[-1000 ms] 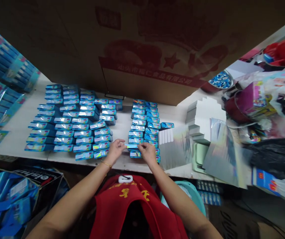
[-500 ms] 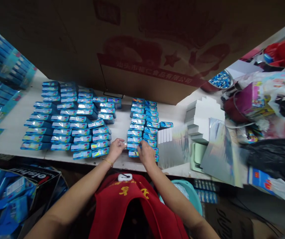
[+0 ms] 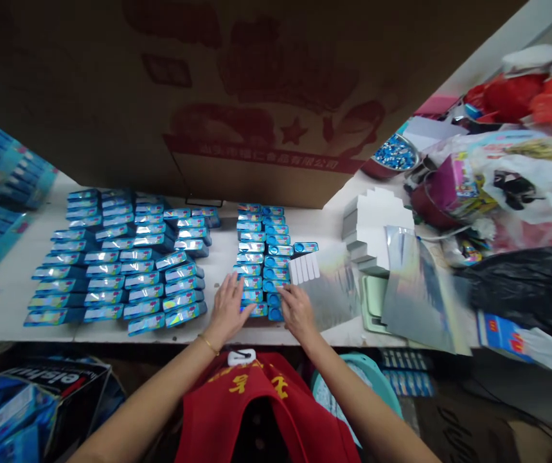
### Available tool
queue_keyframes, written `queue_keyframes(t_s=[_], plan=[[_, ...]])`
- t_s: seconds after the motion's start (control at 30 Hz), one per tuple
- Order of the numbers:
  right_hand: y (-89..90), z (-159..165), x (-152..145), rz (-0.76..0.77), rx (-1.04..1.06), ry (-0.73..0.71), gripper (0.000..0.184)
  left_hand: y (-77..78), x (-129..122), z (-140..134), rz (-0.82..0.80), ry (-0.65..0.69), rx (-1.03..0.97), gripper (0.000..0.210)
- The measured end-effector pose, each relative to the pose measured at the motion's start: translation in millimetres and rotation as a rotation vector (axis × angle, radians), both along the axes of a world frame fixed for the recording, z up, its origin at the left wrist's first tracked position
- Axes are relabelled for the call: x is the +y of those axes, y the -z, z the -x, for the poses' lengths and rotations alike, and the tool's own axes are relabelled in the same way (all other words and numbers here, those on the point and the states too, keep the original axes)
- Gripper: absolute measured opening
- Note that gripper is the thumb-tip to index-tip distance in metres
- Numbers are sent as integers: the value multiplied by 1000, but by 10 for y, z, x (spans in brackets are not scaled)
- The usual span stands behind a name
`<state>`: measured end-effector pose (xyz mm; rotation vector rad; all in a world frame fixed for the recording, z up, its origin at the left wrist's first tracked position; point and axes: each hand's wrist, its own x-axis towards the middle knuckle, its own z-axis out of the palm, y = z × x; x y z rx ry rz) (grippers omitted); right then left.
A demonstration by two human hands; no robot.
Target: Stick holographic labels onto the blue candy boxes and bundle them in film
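Two close columns of small blue boxes [image 3: 250,258] stand on the white table between my hands. The right column shows round marks on the box ends. My left hand [image 3: 228,307] lies along the left side near the front, fingers stretched out and touching the boxes. At the right side, my right hand [image 3: 298,311] rests its fingertips on the near boxes, its fingers loosely extended. One more blue box [image 3: 306,247] juts out to the right of the columns. Several white strips [image 3: 305,268] lie on a silvery sheet [image 3: 331,283] just beyond my right hand.
A large cardboard box [image 3: 256,168] walls off the back. More rows of blue boxes [image 3: 103,270] fill the left of the table. On the right are stacked white cards [image 3: 379,222], a green tray [image 3: 371,302] and a bowl of blue wrapped pieces [image 3: 395,154]. A teal basin [image 3: 385,386] sits below.
My left hand has gone from pinched fingers to spread ones against the boxes. My right hand has shifted from atop the columns to their right side. The camera view has shifted slightly.
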<state>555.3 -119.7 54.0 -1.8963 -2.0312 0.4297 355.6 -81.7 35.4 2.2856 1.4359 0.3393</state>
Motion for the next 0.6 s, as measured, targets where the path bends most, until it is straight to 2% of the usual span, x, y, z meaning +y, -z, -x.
queue_keyframes(t_s=[0.1,0.2,0.3,0.37,0.47,0.6], plan=[[-59,69,176,-71,6,4,40,-33,33,-263,-90,100,129,64],[-52,314,688,-34,-36,-56,55,-14,35,-397,-124,110,219,59],[76,534,1219,42,-49,-70,69,5,26,-408,-129,91,252,55],[195,611,1415,57,-55,-60,78,12,27,-392,-127,82,260,53],[326,660,1466,30,-62,-42,87,28,36,-368,-110,73,262,51],[338,746,1409,38,-39,-33,89,60,39,-315,-74,82,262,50]])
